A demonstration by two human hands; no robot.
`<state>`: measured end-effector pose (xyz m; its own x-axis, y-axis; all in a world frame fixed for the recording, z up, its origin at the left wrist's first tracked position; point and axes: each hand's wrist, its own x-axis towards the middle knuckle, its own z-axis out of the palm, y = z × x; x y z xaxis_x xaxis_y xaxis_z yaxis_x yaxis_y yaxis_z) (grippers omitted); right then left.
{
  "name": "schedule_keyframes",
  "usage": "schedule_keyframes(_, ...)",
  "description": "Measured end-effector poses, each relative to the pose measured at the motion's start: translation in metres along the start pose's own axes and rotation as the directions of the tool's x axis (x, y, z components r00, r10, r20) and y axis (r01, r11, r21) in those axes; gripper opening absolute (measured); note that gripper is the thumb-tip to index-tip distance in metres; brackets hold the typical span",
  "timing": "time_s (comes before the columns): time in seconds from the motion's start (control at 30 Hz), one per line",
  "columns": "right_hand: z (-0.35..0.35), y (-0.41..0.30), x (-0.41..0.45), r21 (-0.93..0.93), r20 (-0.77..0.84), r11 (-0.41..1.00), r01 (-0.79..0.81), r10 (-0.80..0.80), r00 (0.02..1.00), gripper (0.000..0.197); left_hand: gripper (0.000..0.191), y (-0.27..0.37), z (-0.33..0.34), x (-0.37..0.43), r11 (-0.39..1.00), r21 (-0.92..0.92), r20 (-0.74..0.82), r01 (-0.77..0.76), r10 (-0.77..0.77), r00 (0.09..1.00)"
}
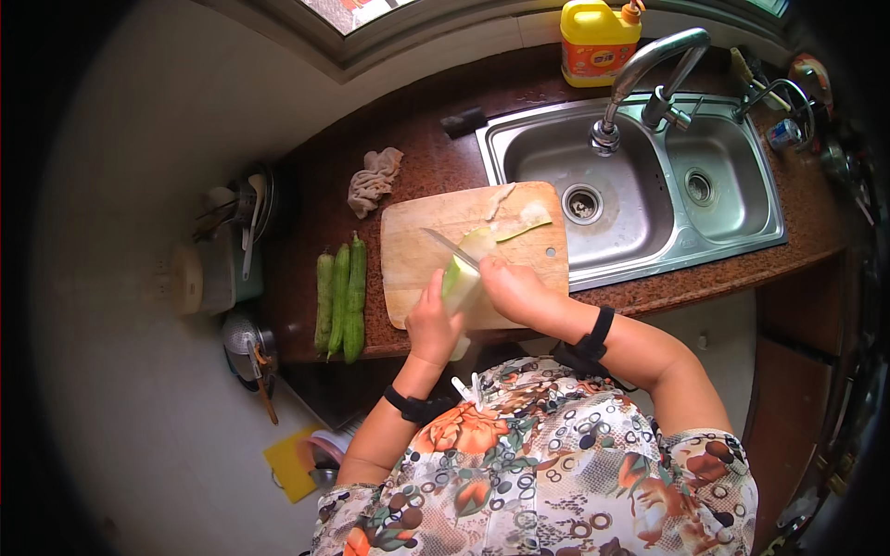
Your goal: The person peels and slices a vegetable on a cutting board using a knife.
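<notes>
My left hand [432, 326] grips a pale green piece of gourd [462, 285] at the near edge of a wooden cutting board [417, 215]. My right hand [514, 288] is closed around the handle of a kitchen knife [448, 244]; the blade points to the upper left and lies against the gourd's far end. Fingers hide the handle. Pale peelings with green skin [525, 226] lie on the board beyond the knife, and a thin strip [500, 201] is near the far edge. Left of the board, several long green gourds [355, 299] lie side by side.
A double steel sink [619, 201] with a chrome faucet [636, 62] adjoins the board on the right. A crumpled cloth [375, 182] lies beyond the board. A yellow detergent jug [600, 45] stands behind the sink. Utensils in a holder [247, 201] are at the far left.
</notes>
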<state>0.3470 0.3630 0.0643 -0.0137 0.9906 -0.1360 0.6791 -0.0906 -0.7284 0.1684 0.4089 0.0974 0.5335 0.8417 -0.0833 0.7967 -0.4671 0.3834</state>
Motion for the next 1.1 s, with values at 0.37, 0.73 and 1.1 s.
schedule_keyframes(0.37, 0.0, 0.004, -0.001, -0.028, 0.039, 0.999, -0.019, 0.02, 0.999, 0.02, 0.076, -0.006, 0.005, -0.001, 0.997, 0.034, -0.067, -0.066, 0.069, 0.995)
schedule_keyframes(0.73, 0.025, 0.019, 0.011, -0.063, -0.018, 0.997, 0.048, -0.049, 0.999, 0.015, 0.075, -0.001, 0.006, -0.004, 0.997, 0.072, -0.028, -0.035, 0.037, 0.999)
schedule_keyframes(1.1, 0.036, 0.034, 0.003, -0.053, 0.055, 0.996, -0.067, 0.07, 0.996, 0.015, 0.072, -0.001, 0.01, -0.008, 0.995, 0.038, -0.069, -0.088, 0.091, 0.993)
